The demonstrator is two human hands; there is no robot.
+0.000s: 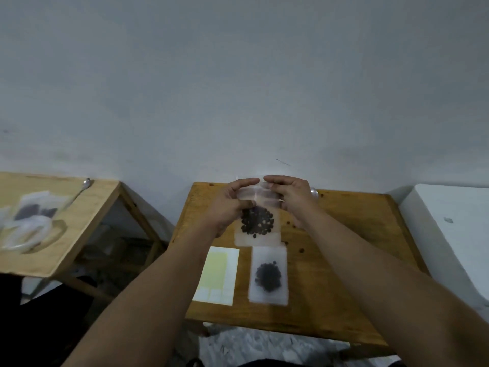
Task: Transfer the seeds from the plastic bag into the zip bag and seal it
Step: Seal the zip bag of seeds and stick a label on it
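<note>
Desk surface of brown wood (344, 274) fills the middle of my view, with a sheet of pale yellow sticker labels (218, 276) and a frosted plastic bag of dark seeds (268, 276) lying side by side near its front edge. Above them I see my left hand (232, 205) and right hand (293, 197) pinching the top strip of a clear zip bag (258, 223), held upright just over the desk. Dark round seeds (256, 221) cluster in its lower half.

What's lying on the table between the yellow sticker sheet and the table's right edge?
In the head view, a second seed-filled bag lies flat right of the sticker sheet; beyond it, bare table.
</note>
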